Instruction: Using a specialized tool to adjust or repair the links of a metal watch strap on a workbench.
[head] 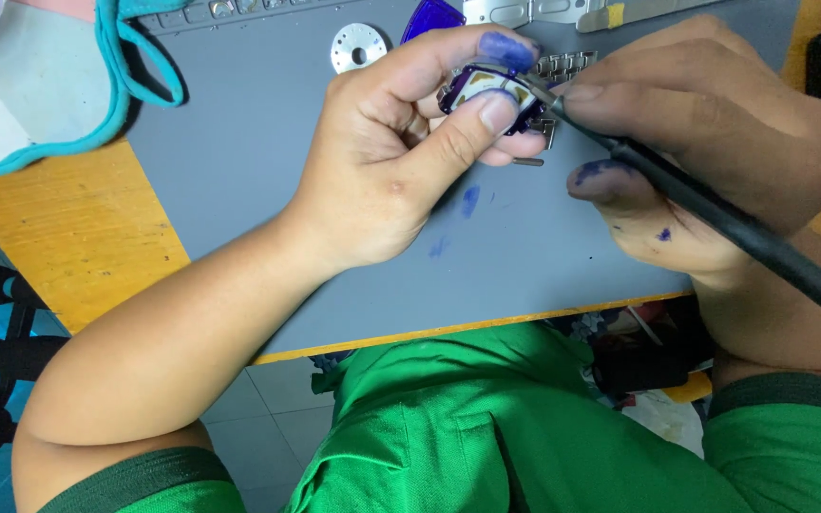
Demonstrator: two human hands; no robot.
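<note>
Nearest me, past the near edge of the counter (239, 171) and its grey mat, my left hand (382, 171) is clenched around a small watch case (488, 90), thumb pressing its near side and the blue-stained forefinger curled over the far side. The case sits raised a little above the mat, toward the counter's far edge, its pale face tilted up toward me.

My right hand (715, 142) comes in from the right side and grips a slim black tool (715, 214) like a pen. The tool's long axis runs from the near right corner up and leftward, and its metal tip meets the right rim of the case, just beside my left thumb tip. So the case lies left of my right fingers, at the very end of the tool, and the left hand is the one that carries it.

Behind the case, a metal link bracelet (567, 66) hangs off it, I think joined to it, though my fingers hide the joint. Farther back lie a round metal disc (358, 47) and a blue plastic piece (431, 17).
</note>
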